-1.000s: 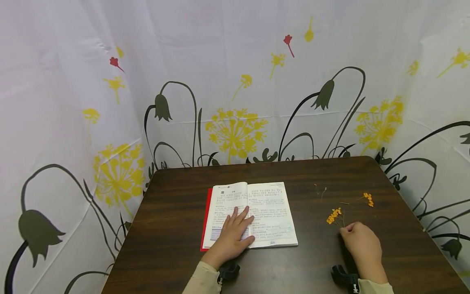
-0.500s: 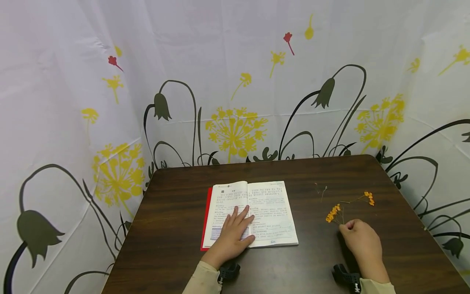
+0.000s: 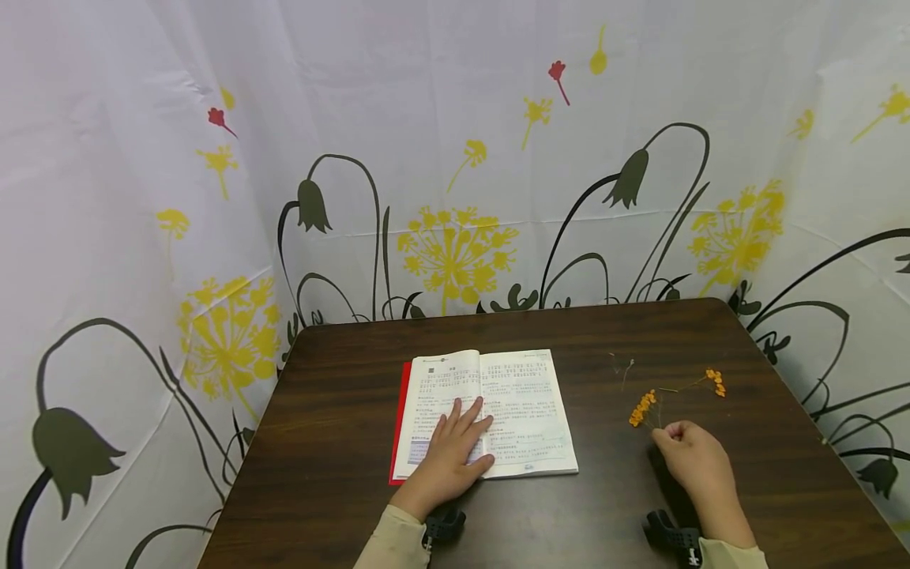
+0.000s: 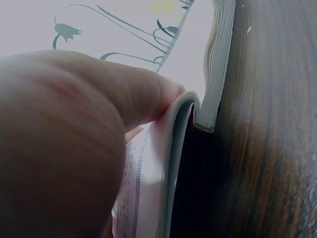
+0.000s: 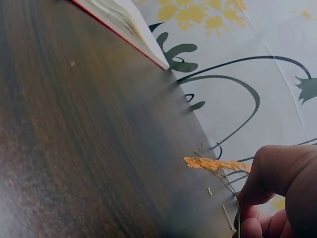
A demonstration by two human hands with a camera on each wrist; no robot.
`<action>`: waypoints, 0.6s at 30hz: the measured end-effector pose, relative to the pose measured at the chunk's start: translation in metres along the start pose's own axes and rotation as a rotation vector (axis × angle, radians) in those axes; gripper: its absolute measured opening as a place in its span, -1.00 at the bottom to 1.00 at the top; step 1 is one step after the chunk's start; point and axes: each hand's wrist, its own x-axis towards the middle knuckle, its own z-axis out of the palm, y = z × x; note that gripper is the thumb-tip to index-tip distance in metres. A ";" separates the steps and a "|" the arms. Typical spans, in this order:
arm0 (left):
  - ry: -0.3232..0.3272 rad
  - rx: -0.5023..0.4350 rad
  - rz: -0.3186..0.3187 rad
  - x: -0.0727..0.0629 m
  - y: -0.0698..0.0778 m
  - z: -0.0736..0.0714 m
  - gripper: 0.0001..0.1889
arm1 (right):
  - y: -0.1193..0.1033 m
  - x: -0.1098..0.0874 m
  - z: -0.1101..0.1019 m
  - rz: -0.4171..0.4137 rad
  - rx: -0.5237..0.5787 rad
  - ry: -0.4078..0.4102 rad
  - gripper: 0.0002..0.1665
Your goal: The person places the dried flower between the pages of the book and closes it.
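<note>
An open book (image 3: 526,411) with printed pages and a red cover edge lies on the brown table. My left hand (image 3: 455,446) rests on it with fingers spread across the lower left page and the centre fold. In the left wrist view the thumb (image 4: 148,94) presses by the fold at the book's near edge. To the right of the book, my right hand (image 3: 697,462) pinches the thin stem of a dried orange flower sprig (image 3: 643,408) between thumb and forefinger. Its flat blossom cluster (image 5: 213,163) points away from the fingers in the right wrist view.
A second orange flower sprig (image 3: 714,382) lies behind the right hand. Thin stem bits (image 3: 629,367) are scattered farther back on the table (image 3: 341,411). A white curtain (image 3: 455,103) with printed flowers hangs along the table's far edge.
My right hand has shifted slightly left and away from me with the sprig, whose blossoms tilt a little more to the left. The left hand stays still on the book.
</note>
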 end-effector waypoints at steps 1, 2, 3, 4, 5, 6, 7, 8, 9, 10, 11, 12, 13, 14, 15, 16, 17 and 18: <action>0.001 0.001 -0.001 0.000 0.000 0.000 -0.31 | -0.001 0.001 0.000 -0.001 0.009 -0.002 -0.60; 0.002 0.003 -0.001 0.001 0.000 0.000 -0.31 | -0.001 0.001 0.000 0.000 0.019 -0.005 -0.60; 0.002 0.006 -0.002 0.001 0.000 0.000 -0.31 | -0.002 0.002 0.000 0.002 0.029 -0.010 -0.59; 0.003 0.009 -0.001 0.001 -0.001 0.001 -0.31 | -0.003 0.002 0.000 0.003 0.047 -0.017 -0.58; 0.003 0.011 0.000 0.002 -0.001 0.001 -0.31 | -0.005 0.002 0.000 0.006 0.068 -0.027 -0.57; 0.003 0.012 -0.001 0.002 -0.001 0.002 -0.31 | -0.006 0.002 0.001 0.012 0.096 -0.041 -0.56; 0.003 0.012 -0.001 0.002 -0.001 0.002 -0.31 | -0.008 0.001 0.002 0.015 0.131 -0.052 -0.58; 0.004 0.012 0.000 0.002 -0.002 0.002 -0.31 | -0.011 0.000 0.004 0.021 0.172 -0.065 -0.61; 0.005 0.013 0.000 0.002 -0.002 0.002 -0.31 | -0.014 -0.001 0.006 0.027 0.227 -0.080 -0.64; 0.005 0.012 0.000 0.002 -0.002 0.002 -0.31 | -0.018 -0.003 0.009 0.031 0.282 -0.095 -0.67; 0.006 0.013 0.000 0.002 -0.002 0.002 -0.31 | -0.022 -0.005 0.012 0.037 0.333 -0.107 -0.71; 0.006 0.014 0.001 0.002 -0.002 0.002 -0.31 | -0.027 -0.007 0.015 0.042 0.389 -0.113 -0.74; 0.006 0.015 0.002 0.002 -0.002 0.002 -0.31 | -0.032 -0.009 0.019 0.041 0.439 -0.117 -0.76; 0.006 0.018 0.002 0.001 -0.003 0.002 -0.31 | -0.038 -0.010 0.023 0.047 0.492 -0.120 -0.76; 0.004 0.020 0.001 0.001 -0.003 0.002 -0.30 | -0.045 -0.012 0.028 0.049 0.543 -0.121 -0.78; 0.004 0.020 0.002 0.001 -0.003 0.002 -0.31 | -0.052 -0.013 0.032 0.050 0.590 -0.118 -0.79; 0.004 0.021 0.003 0.001 -0.003 0.002 -0.31 | -0.059 -0.014 0.037 0.052 0.637 -0.116 -0.80; 0.004 0.019 0.003 0.001 -0.003 0.002 -0.31 | -0.066 -0.015 0.043 0.052 0.681 -0.111 -0.80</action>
